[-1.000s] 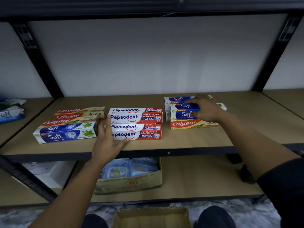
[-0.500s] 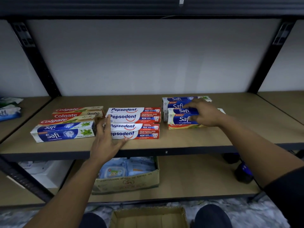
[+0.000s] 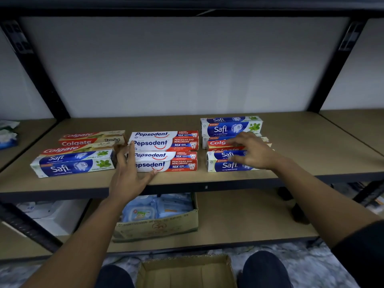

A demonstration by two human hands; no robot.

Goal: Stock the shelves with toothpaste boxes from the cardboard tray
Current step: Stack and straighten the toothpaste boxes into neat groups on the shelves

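Free shelf (image 3: 315,146) (right of Safi boxes (image 3: 230,127))

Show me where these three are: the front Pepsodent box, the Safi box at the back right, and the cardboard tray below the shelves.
front Pepsodent box (image 3: 164,166), head view, front face.
back right Safi box (image 3: 230,128), head view, front face.
cardboard tray (image 3: 187,273), head view, inner far wall.

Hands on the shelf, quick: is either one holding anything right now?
Left hand: open, straight fingers against the ends of the Pepsodent boxes.
Right hand: open, fingers spread over the front Safi box, gripping nothing.
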